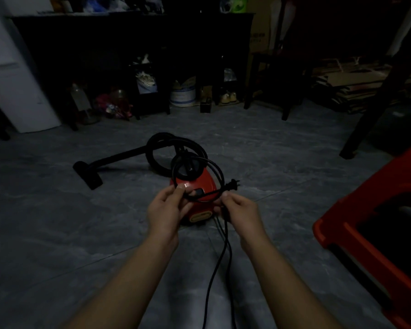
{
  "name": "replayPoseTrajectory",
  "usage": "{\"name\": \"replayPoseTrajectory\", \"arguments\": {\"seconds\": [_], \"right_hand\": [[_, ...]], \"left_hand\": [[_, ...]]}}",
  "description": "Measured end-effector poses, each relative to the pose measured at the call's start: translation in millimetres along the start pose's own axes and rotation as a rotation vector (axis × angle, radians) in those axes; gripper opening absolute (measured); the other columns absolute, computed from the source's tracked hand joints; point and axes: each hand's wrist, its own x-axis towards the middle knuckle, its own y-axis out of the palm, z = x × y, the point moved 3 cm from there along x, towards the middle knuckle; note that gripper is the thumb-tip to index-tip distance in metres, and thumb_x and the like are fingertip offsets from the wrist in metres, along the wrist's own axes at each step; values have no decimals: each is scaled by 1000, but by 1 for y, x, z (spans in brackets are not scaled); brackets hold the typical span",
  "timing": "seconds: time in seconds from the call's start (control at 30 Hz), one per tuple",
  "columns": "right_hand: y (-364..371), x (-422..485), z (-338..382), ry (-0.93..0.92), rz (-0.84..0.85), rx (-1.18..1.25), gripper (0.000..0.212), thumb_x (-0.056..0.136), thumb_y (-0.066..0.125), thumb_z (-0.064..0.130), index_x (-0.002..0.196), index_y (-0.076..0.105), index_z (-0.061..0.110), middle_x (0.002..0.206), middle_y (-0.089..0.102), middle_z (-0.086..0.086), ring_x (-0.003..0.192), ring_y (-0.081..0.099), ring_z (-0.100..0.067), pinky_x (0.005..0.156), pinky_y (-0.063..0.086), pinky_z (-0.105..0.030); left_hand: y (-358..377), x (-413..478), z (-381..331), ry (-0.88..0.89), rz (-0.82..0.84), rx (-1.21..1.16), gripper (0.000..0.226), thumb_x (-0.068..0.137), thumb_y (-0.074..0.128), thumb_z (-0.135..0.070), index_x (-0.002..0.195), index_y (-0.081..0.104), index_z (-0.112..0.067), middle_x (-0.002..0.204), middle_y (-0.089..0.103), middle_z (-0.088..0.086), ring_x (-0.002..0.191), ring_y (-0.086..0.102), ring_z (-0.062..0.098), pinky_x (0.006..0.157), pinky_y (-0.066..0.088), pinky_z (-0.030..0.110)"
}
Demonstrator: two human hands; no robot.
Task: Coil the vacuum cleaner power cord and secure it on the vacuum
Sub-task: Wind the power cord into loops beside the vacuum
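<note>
Black power cord point(226, 231) falls in two strands from the hands toward us and runs off the near edge of the frame, so we cannot see where either strand ends. Both forearms are cut off there too.

We count two hands. The left hand point(166, 210) pinches the near side of the coiled loops between thumb and fingers. The right hand point(243, 210) has its fingers curled round the cord just short of the one plug point(233, 184), which sticks out to the right.

The coil is held up across the top of the one vacuum point(207, 184); we cannot tell whether it touches the body. Its loops overlap so closely in the dim light that we cannot count them. Hands and coil hide much of the vacuum's near face. What shows is a rounded red body, a round black top and a pale panel low on the near side. It stands on the grey tiled floor point(57, 222).

Just behind it one black hose point(163, 135) curls in a ring, and one wand runs left to one floor nozzle point(88, 173). On the right a red stool point(377, 203) is cut off by the frame edge. Far off, dark furniture point(128, 43) stands along the back; the small things under it are too dim to name.
</note>
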Motion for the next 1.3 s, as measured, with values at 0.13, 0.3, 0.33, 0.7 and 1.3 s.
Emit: {"name": "replayPoseTrajectory", "arguments": {"seconds": [0.13, 0.3, 0.33, 0.7, 1.3], "right_hand": [[0, -5, 12, -66, 0, 69, 24, 98, 58, 23, 83, 77, 19, 83, 78, 0, 79, 73, -12, 74, 58, -21], [2, -4, 12, -75, 6, 94, 18, 89, 70, 22, 107, 69, 17, 95, 76, 1, 90, 72, -7, 77, 57, -19], [0, -3, 11, -73, -27, 114, 22, 88, 72, 19, 110, 67, 17, 94, 75, 2, 87, 72, -5, 73, 57, -16], [-24, 13, 9, -127, -53, 3, 24, 87, 73, 20, 110, 71, 12, 100, 76, -7, 96, 73, -18, 85, 59, -32], [-24, 10, 8, -185, 276, -377, 15, 85, 75, 15, 100, 77, 15, 95, 76, 3, 92, 71, -7, 86, 54, -21]], "left_hand": [[-1, 0, 3, -23, -13, 15, 11, 93, 65, -14, 100, 68, -6, 92, 78, 9, 83, 75, 15, 71, 61, 25], [-5, -2, 6, -40, 2, 96, 13, 94, 65, -16, 97, 68, -4, 90, 78, 10, 84, 75, 18, 73, 61, 27], [-4, -2, 6, -37, 29, 155, 14, 94, 65, -17, 96, 68, -3, 89, 78, 10, 83, 76, 18, 72, 61, 28], [-8, -3, 17, -144, 333, 677, 22, 85, 76, -22, 99, 71, -6, 85, 77, 9, 79, 76, 22, 72, 62, 33], [-2, 3, -10, 615, 496, 1061, 77, 70, 86, -34, 139, 51, -28, 135, 52, -10, 121, 53, 4, 100, 49, 29]]}}
